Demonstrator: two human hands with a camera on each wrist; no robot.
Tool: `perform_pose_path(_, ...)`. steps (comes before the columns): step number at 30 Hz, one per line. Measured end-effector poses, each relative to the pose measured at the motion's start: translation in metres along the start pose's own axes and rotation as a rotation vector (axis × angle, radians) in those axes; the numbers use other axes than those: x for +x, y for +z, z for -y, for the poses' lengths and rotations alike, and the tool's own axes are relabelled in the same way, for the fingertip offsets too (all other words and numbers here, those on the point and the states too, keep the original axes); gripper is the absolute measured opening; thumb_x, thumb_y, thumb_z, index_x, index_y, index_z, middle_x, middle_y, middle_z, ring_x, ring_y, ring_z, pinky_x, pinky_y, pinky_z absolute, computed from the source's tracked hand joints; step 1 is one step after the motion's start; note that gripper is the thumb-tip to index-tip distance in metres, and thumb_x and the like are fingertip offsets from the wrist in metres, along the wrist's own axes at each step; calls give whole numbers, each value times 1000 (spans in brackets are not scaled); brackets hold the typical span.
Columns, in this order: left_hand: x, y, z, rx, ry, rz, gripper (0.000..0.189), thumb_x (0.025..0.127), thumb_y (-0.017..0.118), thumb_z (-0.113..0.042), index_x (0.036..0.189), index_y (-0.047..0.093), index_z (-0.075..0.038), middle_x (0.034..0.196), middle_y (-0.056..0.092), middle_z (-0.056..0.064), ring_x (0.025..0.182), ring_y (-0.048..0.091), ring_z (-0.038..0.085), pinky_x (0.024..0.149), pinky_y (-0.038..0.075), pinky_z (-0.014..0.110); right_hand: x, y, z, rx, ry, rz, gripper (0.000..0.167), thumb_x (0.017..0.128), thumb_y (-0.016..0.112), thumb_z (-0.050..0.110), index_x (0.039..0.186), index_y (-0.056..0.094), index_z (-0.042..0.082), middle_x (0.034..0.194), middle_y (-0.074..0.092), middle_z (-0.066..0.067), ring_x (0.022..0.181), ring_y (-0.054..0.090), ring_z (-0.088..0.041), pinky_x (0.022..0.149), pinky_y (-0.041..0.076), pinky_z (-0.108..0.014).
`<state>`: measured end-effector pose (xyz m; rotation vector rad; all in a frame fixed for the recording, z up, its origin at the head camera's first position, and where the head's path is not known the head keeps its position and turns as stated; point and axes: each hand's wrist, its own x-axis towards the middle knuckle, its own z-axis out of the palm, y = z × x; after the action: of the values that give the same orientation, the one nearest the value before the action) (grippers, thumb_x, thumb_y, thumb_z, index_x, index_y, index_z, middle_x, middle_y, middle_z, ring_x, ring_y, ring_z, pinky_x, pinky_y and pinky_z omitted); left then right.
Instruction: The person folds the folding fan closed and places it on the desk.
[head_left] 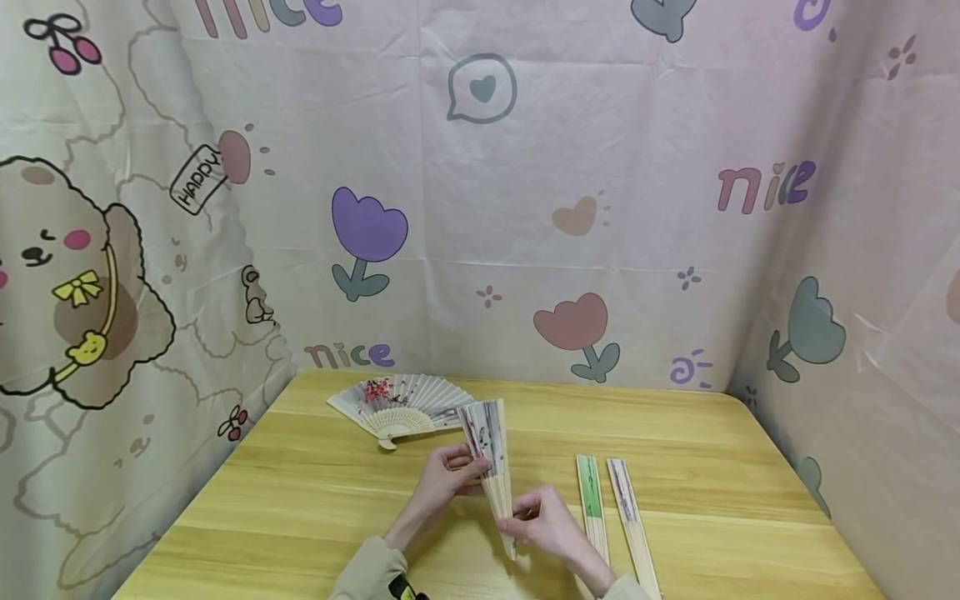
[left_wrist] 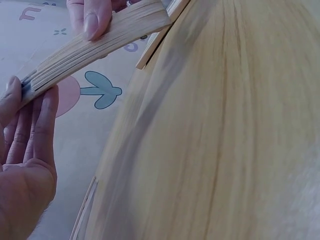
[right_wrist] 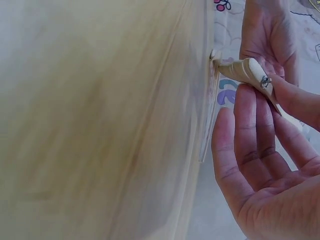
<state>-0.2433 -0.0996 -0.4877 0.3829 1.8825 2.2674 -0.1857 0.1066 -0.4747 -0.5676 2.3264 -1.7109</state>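
A partly spread folding fan [head_left: 491, 446] with a grey patterned leaf and pale wooden ribs is held up between both hands over the table. My left hand [head_left: 444, 482] pinches it at the lower part of the leaf, thumb in front and fingers behind. Near the pivot end, my right hand [head_left: 543, 521] grips the ribs between thumb and fingers. In the right wrist view the metal pivot pin [right_wrist: 265, 81] shows at the end of the ribs. The left wrist view shows the stacked ribs [left_wrist: 95, 47] running between the two hands.
A fully opened fan [head_left: 412, 404] with red blossoms lies at the back left of the wooden table [head_left: 300, 500]. To the right lie two folded fans, one green [head_left: 591, 492] and one pale with purplish marks [head_left: 630, 508]. A printed cloth [head_left: 480, 167] hangs around the table.
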Motion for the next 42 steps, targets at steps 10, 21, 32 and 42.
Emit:
perform_pose_path(10,1,-1,2,22,20,-20,34,90,72,-4,114,61,18,86,76,-8,80,73,8,78,68,31,-1,1,0,19,-4,4,12,85,74,5,84,74,-7,74,67,-28,56,53,-2,50,49,-11)
perform_pose_path(21,1,-1,0,28,15,10,39,93,70,-7,120,58,18,95,77,1,83,74,12,80,68,36,0,1,0,-27,-1,-10,13,85,74,5,85,74,-8,72,69,-22,56,53,-1,49,49,-11)
perform_pose_path(32,0,-2,0,8,25,59,44,95,67,-7,125,52,22,108,76,18,86,76,12,83,67,38,-1,1,-1,-14,2,-9,13,84,74,5,88,75,-8,74,69,-25,56,53,-1,49,50,-12)
perform_pose_path(42,1,-2,1,29,17,42,42,95,68,-8,123,55,20,103,78,8,85,75,11,82,68,36,-1,1,-1,-3,-3,-6,14,85,73,4,90,75,-9,74,69,-25,55,54,-2,49,52,-13)
